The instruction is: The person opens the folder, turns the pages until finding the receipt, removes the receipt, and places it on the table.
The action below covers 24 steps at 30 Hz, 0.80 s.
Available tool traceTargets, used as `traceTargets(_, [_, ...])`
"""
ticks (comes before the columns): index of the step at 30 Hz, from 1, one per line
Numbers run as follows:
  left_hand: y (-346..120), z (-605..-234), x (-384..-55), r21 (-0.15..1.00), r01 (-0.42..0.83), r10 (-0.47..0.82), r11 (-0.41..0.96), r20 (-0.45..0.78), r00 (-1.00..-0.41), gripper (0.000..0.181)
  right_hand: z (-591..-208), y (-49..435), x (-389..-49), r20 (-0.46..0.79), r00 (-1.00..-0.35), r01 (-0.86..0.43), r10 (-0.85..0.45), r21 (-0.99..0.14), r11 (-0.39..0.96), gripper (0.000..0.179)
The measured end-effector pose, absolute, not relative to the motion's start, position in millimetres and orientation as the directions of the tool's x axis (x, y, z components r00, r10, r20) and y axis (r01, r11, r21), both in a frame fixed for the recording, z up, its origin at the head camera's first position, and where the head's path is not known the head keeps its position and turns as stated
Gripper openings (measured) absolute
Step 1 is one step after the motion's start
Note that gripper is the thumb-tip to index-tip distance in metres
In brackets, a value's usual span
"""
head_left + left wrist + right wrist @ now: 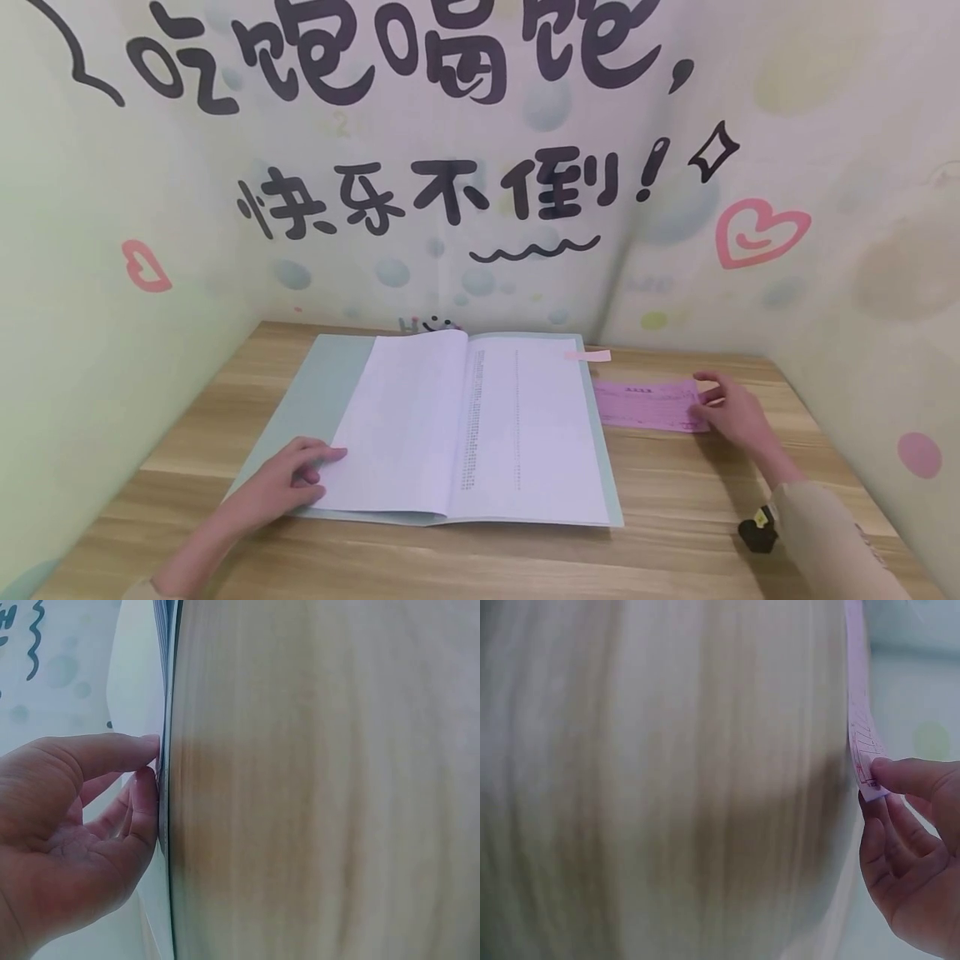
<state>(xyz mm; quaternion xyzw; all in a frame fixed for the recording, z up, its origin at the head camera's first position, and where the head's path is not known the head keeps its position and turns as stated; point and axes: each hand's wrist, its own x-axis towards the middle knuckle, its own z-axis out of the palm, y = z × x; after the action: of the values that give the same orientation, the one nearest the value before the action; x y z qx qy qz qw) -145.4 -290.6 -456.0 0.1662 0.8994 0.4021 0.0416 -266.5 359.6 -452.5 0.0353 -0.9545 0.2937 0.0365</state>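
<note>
An open booklet point(528, 425) with a pale blue-green cover point(318, 392) lies on the table, its right page printed with columns of small text. My left hand point(288, 479) rests at the lower left edge of the blank-looking left page point(401, 417). In the left wrist view, the thumb and fingertips of that hand point(90, 810) touch the paper with fingers loosely bent. To the right of the booklet, a pink printed slip point(648, 406) has its right end pinched by my right hand point(731, 412). The right wrist view shows thumb and fingers of this hand point(915, 847) on the slip's end point(866, 761).
A pink sticky tab point(596, 356) sticks out from the right page's upper edge. Beside the right sleeve point(825, 533) lies a small black object with a yellow patch point(757, 535). The wood-grain table point(540, 567) meets printed walls point(450, 283) at the back and sides.
</note>
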Motion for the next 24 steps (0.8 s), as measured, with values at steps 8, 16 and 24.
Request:
traceTargets(8, [-291,-455,-145,0.736,0.273,0.341,0.620,0.061,-0.938,0.047,-456,369,-263,0.102,-0.990,-0.131,-0.093,-0.482,0.866,0.038])
traceTargets(16, [-291,-454,-147,0.734,0.291,0.361,0.614,0.067,-0.930,0.046,-452,379,-264,-0.022,-0.991,-0.105,-0.131,-0.474,0.874,0.041])
traceTargets(24, [-292,-455,-147,0.742,0.292,0.362,0.604,0.070,-0.929,0.047,-452,389,-260,-0.115,-0.973,-0.109,-0.200,-0.537,0.837,0.057])
